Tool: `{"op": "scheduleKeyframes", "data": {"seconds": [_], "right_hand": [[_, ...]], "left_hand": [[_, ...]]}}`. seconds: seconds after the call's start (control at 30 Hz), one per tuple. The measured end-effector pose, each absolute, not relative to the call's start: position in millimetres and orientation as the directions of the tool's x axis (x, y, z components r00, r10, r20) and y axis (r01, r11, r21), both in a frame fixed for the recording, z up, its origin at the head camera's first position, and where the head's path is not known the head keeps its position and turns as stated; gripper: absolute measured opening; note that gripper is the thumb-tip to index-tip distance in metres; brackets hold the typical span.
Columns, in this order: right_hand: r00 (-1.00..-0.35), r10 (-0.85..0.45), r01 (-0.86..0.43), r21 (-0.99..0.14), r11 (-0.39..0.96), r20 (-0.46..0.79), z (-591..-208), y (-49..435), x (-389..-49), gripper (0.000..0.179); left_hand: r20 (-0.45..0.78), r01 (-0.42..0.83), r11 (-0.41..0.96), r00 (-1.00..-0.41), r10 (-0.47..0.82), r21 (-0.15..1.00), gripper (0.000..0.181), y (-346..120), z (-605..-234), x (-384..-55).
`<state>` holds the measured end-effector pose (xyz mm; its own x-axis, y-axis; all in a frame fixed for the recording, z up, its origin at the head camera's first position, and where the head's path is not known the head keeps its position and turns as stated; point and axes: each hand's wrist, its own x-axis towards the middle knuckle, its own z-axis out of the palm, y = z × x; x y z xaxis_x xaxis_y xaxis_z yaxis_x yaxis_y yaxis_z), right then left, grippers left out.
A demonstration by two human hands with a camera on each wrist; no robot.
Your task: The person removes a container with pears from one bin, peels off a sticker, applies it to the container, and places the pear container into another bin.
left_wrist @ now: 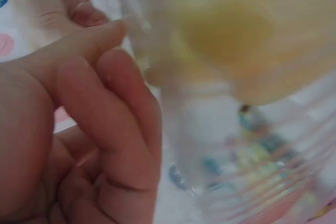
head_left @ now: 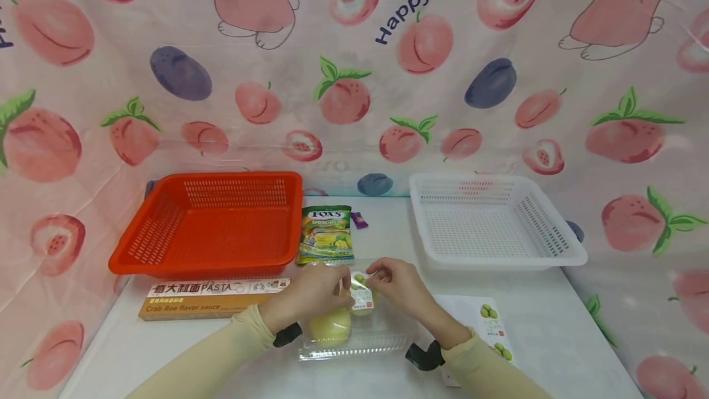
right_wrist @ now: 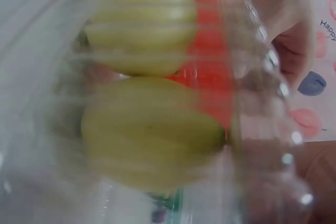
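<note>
A clear plastic clamshell box (head_left: 382,342) lies before me with yellow-green fruits inside; one fruit (head_left: 330,327) shows at its lower left, and two fruits (right_wrist: 149,132) appear through the ribbed plastic in the right wrist view. Over the lid is a white sticker label (head_left: 362,299) printed with green fruit. My left hand (head_left: 316,293) pinches the label's left side, its thumb and curled fingers close together in the left wrist view. At the upper right edge, my right hand (head_left: 400,287) pinches the same label. Whether the label touches the lid is hard to tell.
A red basket (head_left: 207,268) stands back left, a white basket (head_left: 498,260) back right. Left of the box lies a pasta carton (head_left: 213,300). Behind it are a FOX'S candy bag (head_left: 327,236) and a small purple packet (head_left: 359,220). A sticker sheet (head_left: 471,313) lies under my right forearm.
</note>
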<state>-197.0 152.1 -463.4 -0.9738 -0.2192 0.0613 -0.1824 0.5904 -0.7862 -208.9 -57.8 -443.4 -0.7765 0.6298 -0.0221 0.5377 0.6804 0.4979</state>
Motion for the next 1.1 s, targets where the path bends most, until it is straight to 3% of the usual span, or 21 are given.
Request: {"op": "scheduleKeyframes", "data": {"seconds": [0.3, 0.63, 0.87, 1.1], "right_hand": [[-0.975, -0.204, -0.201, -0.737, 0.645, 0.088, -465.0, 151.1, -198.5, 0.014], [-0.980, -0.174, -0.183, -0.758, 0.626, 0.093, -469.9, 153.7, -197.9, 0.012], [-0.986, -0.138, -0.144, -0.874, 0.464, 0.089, -474.3, 182.1, -188.4, 0.015], [-0.949, 0.002, -0.279, -0.843, 0.461, 0.315, -437.8, 226.0, -176.6, 0.015]], "left_hand": [[-0.018, 0.528, 0.653, -0.770, 0.638, 0.543, 0.039, -56.3, -448.4, -209.5], [0.007, 0.523, 0.643, -0.779, 0.627, 0.559, 0.042, -61.5, -451.0, -205.1], [0.190, 0.556, 0.560, -0.793, 0.579, 0.614, 0.029, -79.8, -456.4, -191.2], [0.392, 0.586, 0.548, -0.809, 0.438, 0.597, 0.030, -104.3, -468.5, -171.5]]}}
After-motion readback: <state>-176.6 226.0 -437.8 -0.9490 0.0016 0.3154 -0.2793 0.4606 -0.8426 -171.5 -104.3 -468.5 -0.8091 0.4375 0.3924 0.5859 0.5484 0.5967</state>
